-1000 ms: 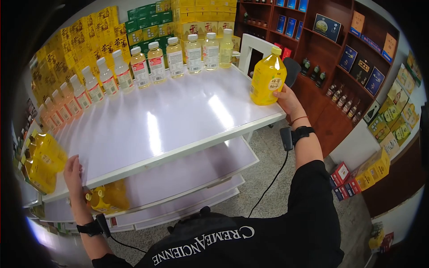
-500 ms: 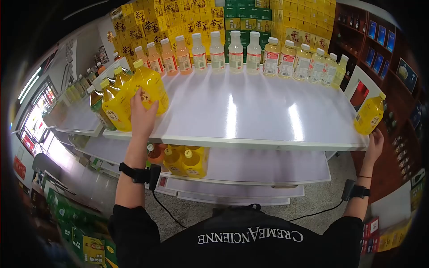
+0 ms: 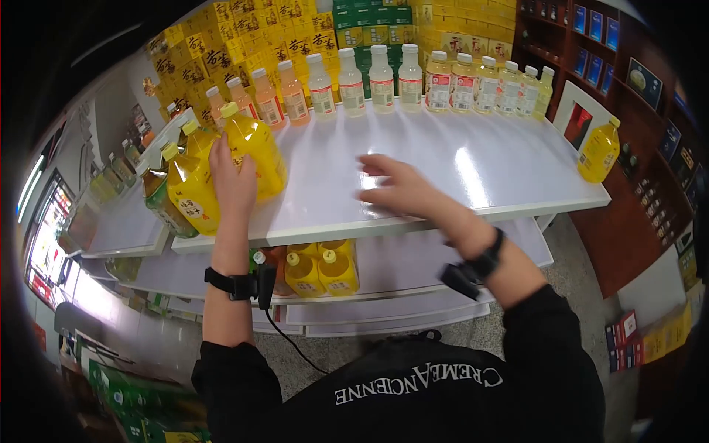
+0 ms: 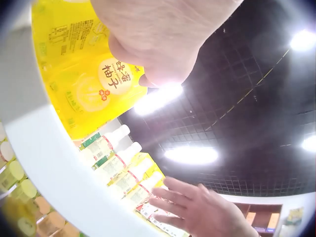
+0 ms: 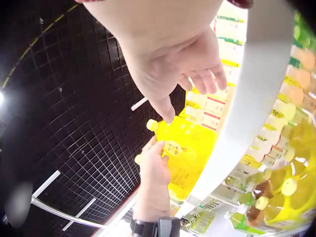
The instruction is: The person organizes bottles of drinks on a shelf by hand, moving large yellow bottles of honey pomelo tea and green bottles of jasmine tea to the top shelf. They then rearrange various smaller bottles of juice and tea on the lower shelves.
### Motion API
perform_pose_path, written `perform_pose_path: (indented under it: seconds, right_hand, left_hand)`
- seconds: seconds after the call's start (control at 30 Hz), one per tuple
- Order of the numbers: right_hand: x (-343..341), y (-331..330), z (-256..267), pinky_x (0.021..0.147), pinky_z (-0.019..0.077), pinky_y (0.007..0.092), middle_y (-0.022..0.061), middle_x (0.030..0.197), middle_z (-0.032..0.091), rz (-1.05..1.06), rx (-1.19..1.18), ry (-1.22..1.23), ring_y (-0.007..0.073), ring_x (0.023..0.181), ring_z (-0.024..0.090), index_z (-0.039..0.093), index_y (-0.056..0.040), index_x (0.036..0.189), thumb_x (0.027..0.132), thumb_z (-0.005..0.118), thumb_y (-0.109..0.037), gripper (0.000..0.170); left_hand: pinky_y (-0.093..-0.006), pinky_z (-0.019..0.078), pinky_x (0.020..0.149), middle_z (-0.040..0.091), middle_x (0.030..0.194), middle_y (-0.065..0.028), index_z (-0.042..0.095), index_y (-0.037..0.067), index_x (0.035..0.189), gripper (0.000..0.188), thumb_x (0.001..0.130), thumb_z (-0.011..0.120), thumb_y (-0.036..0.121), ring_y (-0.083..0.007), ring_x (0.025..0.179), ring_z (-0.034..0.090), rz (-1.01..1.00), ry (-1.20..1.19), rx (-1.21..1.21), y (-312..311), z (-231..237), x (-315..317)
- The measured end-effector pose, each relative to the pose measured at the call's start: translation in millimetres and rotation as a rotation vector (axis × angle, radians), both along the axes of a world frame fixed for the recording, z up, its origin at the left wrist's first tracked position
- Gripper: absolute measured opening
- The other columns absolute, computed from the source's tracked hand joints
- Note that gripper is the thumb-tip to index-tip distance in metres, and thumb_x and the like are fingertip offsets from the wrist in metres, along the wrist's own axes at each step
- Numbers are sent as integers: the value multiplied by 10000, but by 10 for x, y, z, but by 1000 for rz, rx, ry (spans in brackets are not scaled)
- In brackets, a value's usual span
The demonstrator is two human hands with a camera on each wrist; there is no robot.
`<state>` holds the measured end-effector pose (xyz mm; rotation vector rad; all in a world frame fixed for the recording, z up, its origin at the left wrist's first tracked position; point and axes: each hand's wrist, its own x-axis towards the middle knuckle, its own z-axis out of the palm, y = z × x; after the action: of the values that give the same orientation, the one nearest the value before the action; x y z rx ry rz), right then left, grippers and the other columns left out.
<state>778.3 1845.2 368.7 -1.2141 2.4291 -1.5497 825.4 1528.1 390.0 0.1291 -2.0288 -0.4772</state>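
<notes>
While left hand [image 3: 234,177] grips yellow bottle [image 3: 267,151] at ten o'clock (likely grasping step), right hand [image 3: 405,189], fingers apart, should approach.

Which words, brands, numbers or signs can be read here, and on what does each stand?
"CREMEANCIENNE": black shirt, upside down in the head view.
"蜂蜜柚子": yellow bottle, left wrist view.
"苦荞", probably: yellow boxes at the back.
Too small or blurred: labels on the white-capped bottles, print on the blue boxes.
No number is legible.
</notes>
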Motion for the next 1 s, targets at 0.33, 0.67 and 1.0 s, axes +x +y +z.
perform_pose_path:
  seconds: [0.33,0.67,1.0]
  right_hand:
    - [-521,-1982,-72,990,462,359,231,1268,570,63,-116,-38,308,1175,571,304,42,1434,627,892,-288,1051]
    - [-354,-1379,90,920,492,320,139,1138,647,142,-247,-233,234,1008,625,544,45,1221,600,867,-57,708]
    - [-160,972,195,994,456,300,98,1225,608,209,-214,-268,183,1126,582,483,29,1326,665,823,-6,744]
  left_hand:
    - [-438,270,1126,355,1441,-240,371,-35,1407,621,859,625,110,-386,1344,345,-192,50,11,224,-189,496]
    - [-436,277,1119,369,1444,-228,322,-8,1448,712,838,675,90,-372,1348,351,-190,-22,136,284,-446,588]
    - [-359,465,977,494,1348,-143,292,17,1466,809,776,711,62,-258,1286,465,-1102,-488,539,1747,-71,189]
